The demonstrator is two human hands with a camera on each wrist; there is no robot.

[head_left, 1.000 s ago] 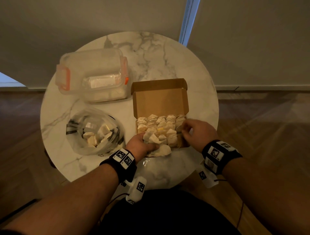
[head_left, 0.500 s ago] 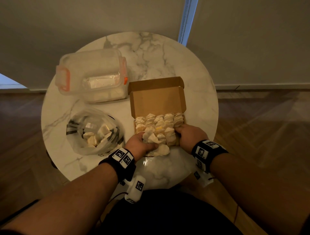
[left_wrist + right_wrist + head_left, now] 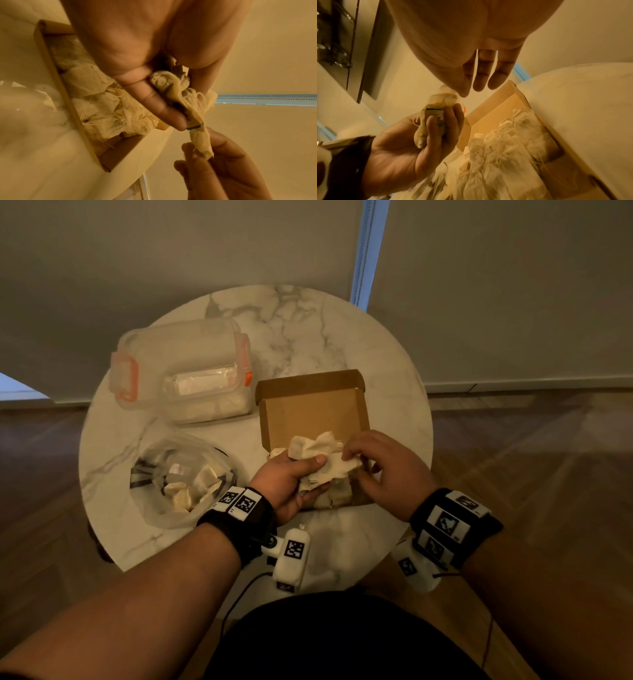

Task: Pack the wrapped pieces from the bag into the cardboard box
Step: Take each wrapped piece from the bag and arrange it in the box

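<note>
The open cardboard box (image 3: pixel 308 412) stands mid-table with its lid up at the back. Rows of cloth-wrapped pieces (image 3: pixel 102 97) fill its floor, also seen as wrapped pieces (image 3: pixel 505 142) from the right wrist. My left hand (image 3: pixel 287 474) grips one wrapped piece (image 3: pixel 322 460) just above the box's front. Its cloth hangs loose, and a small printed block shows inside the wrapped piece (image 3: pixel 435 115). My right hand (image 3: pixel 387 474) pinches the free end of that cloth (image 3: pixel 204 148). The clear bag (image 3: pixel 178 477) lies to the left, with several pieces in it.
A lidded clear plastic container (image 3: pixel 181 371) with orange clips sits at the back left of the round marble table (image 3: pixel 308 313). The table's front edge is close under my wrists. A wall stands behind, with wooden floor on both sides.
Both hands were low at the box's front. My left hand has since risen with a wrapped piece. My right hand has moved in and taken the end of its cloth.
</note>
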